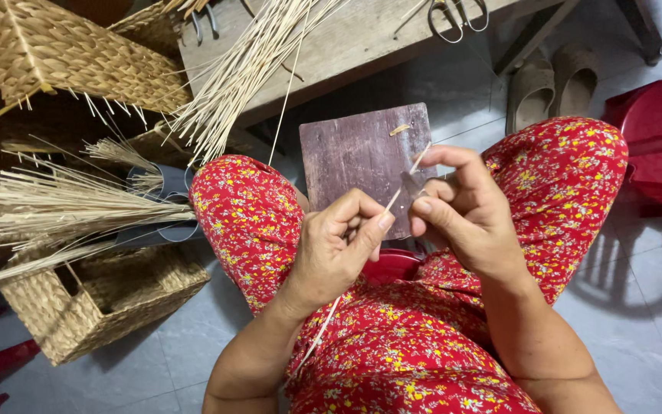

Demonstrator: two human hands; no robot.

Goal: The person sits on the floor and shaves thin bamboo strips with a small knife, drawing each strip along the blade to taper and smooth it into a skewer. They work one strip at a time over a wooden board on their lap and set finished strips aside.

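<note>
Seated in red floral trousers, the person pinches a thin pale reed strip (397, 193) between both hands: the left hand (336, 249) grips its lower stretch, the right hand (461, 207) its upper end. Strip and hands hover over a dark wooden board (350, 157) between the knees, with woven baskets (105, 295) to the left.

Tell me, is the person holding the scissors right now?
No. The scissors lie on the wooden bench, while the left hand and right hand pinch a thin strip.

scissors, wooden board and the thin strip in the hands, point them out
scissors (457, 15), head view, on the handles
wooden board (350, 157), head view, on its bare face
thin strip (394, 199), head view, between the two hands
</note>
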